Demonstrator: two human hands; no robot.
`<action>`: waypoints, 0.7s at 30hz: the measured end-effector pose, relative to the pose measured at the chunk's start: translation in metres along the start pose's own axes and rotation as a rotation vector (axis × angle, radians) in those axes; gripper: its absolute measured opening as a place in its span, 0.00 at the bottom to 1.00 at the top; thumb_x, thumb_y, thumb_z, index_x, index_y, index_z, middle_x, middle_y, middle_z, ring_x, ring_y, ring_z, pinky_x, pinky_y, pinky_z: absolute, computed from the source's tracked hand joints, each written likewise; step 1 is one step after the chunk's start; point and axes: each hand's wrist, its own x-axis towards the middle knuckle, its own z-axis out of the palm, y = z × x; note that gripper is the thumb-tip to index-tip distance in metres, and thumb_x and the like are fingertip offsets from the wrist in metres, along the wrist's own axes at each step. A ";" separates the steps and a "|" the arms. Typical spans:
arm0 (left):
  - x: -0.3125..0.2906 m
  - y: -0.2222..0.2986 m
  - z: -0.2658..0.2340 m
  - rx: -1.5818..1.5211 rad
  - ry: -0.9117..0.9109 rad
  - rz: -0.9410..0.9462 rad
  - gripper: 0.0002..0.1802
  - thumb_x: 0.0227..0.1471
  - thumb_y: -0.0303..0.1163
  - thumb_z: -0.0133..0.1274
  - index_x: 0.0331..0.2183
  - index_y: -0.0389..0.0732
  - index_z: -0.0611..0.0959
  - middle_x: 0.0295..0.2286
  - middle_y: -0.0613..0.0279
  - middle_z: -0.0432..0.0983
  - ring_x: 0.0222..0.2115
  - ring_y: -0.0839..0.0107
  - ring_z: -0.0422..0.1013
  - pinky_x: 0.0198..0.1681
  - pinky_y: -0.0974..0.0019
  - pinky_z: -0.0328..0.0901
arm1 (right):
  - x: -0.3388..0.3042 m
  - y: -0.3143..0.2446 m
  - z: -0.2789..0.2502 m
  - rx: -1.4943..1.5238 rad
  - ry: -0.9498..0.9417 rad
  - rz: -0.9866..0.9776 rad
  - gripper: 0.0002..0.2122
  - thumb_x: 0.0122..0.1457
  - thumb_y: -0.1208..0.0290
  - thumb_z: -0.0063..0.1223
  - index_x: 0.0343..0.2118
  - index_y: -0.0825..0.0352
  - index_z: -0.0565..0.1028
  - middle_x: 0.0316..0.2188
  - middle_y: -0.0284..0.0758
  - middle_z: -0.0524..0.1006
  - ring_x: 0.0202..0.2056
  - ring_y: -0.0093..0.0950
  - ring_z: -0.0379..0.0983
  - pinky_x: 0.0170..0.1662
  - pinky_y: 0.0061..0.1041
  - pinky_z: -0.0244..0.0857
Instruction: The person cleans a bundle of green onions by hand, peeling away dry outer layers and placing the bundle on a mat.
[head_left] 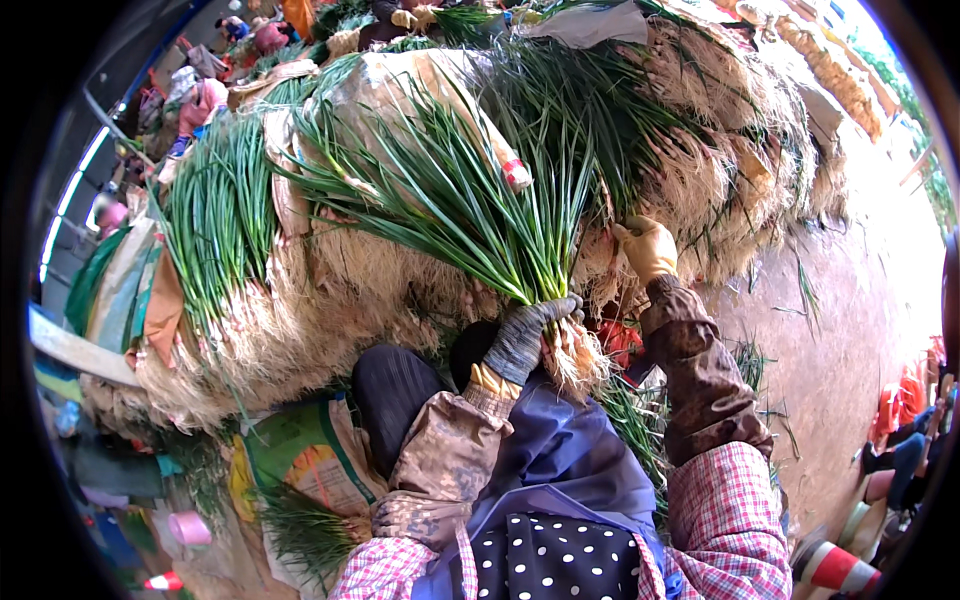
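Note:
A large bunch of scallions (530, 220) fans its long green leaves up and to the left, its pale roots hanging toward my lap. My left hand (525, 335), in a grey glove, is closed around the bunch just above the roots. To its right, my right hand (650, 248) wears a pale yellow glove. Its fingers are pinched at the edge of the heaped scallions (690, 180); what lies between the fingertips is too small to make out. A white-and-red rolled end (516, 175) shows behind the held leaves.
More scallions (220, 220) lie in a row at the left, roots toward me. A printed sack (305, 455) and a small loose bunch (305, 530) lie by my left knee. Scattered leaves lie on the brown floor (830, 330) at right. Other people (205, 105) sit at the far left.

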 end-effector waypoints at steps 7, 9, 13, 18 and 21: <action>0.002 -0.001 -0.007 0.062 -0.029 -0.019 0.17 0.44 0.23 0.52 0.40 0.33 0.71 0.26 0.57 0.73 0.24 0.67 0.72 0.25 0.69 0.68 | -0.042 0.004 0.028 0.685 0.014 0.129 0.07 0.49 0.72 0.56 0.31 0.68 0.76 0.24 0.31 0.76 0.24 0.17 0.68 0.28 0.16 0.64; 0.000 -0.004 -0.004 0.056 -0.003 -0.040 0.14 0.44 0.24 0.51 0.37 0.33 0.72 0.23 0.56 0.73 0.18 0.68 0.70 0.22 0.70 0.68 | -0.067 -0.011 0.027 0.835 -0.077 0.037 0.11 0.49 0.69 0.55 0.33 0.72 0.74 0.25 0.36 0.76 0.28 0.25 0.72 0.34 0.21 0.66; 0.000 -0.006 -0.003 0.213 0.013 -0.060 0.07 0.46 0.28 0.49 0.27 0.33 0.76 0.17 0.59 0.72 0.13 0.74 0.67 0.16 0.75 0.63 | -0.081 -0.033 0.025 0.922 -0.095 0.124 0.09 0.50 0.72 0.54 0.32 0.71 0.75 0.24 0.33 0.76 0.25 0.17 0.69 0.31 0.15 0.64; -0.007 0.006 0.009 0.098 0.077 0.031 0.07 0.44 0.25 0.50 0.28 0.32 0.76 0.20 0.58 0.74 0.15 0.73 0.68 0.19 0.75 0.64 | -0.079 -0.054 0.013 1.327 -0.209 0.541 0.07 0.51 0.73 0.52 0.31 0.71 0.73 0.23 0.31 0.73 0.22 0.18 0.68 0.25 0.18 0.66; -0.008 0.007 0.030 -0.047 0.108 0.077 0.09 0.42 0.24 0.51 0.31 0.32 0.76 0.22 0.58 0.74 0.20 0.72 0.71 0.22 0.74 0.67 | -0.071 -0.035 0.030 1.435 -0.186 0.706 0.06 0.53 0.72 0.47 0.32 0.69 0.70 0.21 0.29 0.70 0.19 0.19 0.66 0.19 0.18 0.65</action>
